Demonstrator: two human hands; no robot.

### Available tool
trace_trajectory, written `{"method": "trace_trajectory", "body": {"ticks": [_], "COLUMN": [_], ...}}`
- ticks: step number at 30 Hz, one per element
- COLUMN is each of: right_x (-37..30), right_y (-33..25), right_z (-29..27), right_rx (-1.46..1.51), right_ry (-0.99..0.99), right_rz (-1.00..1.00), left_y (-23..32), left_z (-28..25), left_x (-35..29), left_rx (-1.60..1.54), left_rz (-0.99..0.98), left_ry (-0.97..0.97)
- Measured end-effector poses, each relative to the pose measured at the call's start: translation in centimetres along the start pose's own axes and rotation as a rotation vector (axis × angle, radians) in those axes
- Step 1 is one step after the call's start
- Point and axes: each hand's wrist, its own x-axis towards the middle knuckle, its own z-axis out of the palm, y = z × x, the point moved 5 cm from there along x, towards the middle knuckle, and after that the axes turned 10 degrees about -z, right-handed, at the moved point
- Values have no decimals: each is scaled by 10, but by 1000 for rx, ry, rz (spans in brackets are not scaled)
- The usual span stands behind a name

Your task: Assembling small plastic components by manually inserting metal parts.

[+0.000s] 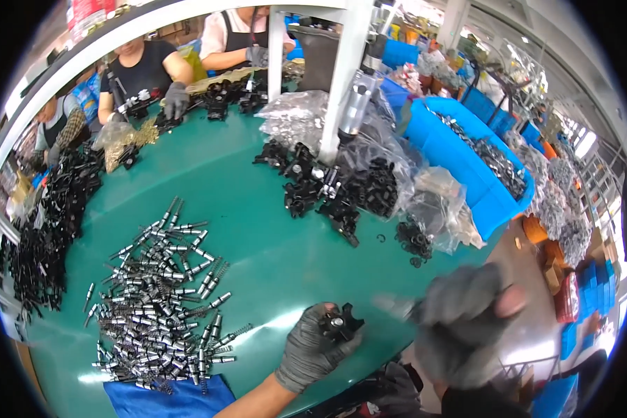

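Near the front edge of the green table, my gloved left hand (312, 354) grips a small black part (341, 323). This part has notched edges and a shiny metal centre. My right hand (463, 317), also in a grey glove, is to the right of it and smeared by motion. Its fingers look curled, with a bare fingertip showing. A pale, blurred object (396, 306) sticks out from it toward the black part; its kind cannot be made out. To the left of my left hand lies a large pile of metal pins with springs (164, 306).
Black parts (303, 184) and bags of small black clips (377, 187) lie at mid-table, by a white post (341, 83). Loose clips (412, 240) sit right of them. A blue bin (460, 160) holds metal pieces. Co-workers' gloved hands (176, 101) work across the table. A blue cloth (167, 400) lies front left.
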Motion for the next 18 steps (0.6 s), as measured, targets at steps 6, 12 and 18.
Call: {"method": "trace_trajectory", "body": {"ticks": [6, 12, 18], "right_x": [42, 32, 34], "right_y": [58, 115, 108], "right_z": [-141, -197, -205], "right_rx": [-1704, -2276, -2146], "right_ry": [-612, -838, -704], "right_rz": [412, 543, 601], "left_y": [20, 16, 7], "left_z": [-9, -15, -17], "left_x": [2, 5, 6], "left_rx": [92, 160, 47], "left_rz": [71, 50, 56], "left_ry": [89, 92, 75]}}
